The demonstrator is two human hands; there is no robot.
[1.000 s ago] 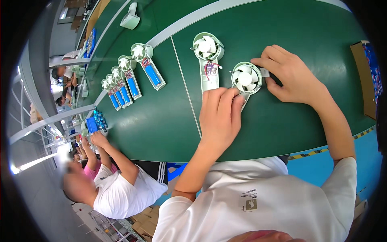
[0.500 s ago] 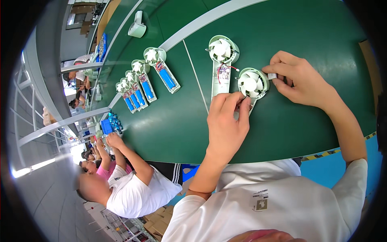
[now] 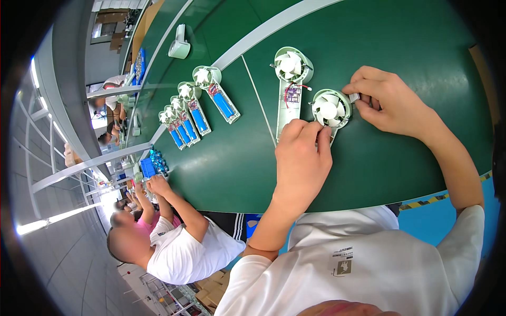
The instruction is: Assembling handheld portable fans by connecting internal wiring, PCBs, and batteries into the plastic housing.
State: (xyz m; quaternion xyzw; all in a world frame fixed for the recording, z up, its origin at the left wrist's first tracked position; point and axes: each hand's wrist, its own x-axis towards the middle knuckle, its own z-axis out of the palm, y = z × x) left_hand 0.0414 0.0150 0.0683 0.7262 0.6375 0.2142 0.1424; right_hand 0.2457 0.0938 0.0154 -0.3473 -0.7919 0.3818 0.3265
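One pale-green fan (image 3: 329, 108) lies on the green table (image 3: 237, 168) in the head view, directly before the person, its handle pointing toward the body. The left hand (image 3: 303, 163) bends over that handle, thumb and fingertips drawn close at the ring's lower edge; I cannot tell what, if anything, they pinch. The right hand (image 3: 387, 102) clamps a small pale block (image 3: 354, 98) between thumb and fingers, just beside the ring's right side. A second fan (image 3: 290, 63) lies to the left, its open handle showing a circuit board (image 3: 293, 95). Farther left, four fans with blue batteries (image 3: 224, 105) lie in a slanting row, near a co-worker (image 3: 184, 245) in white.
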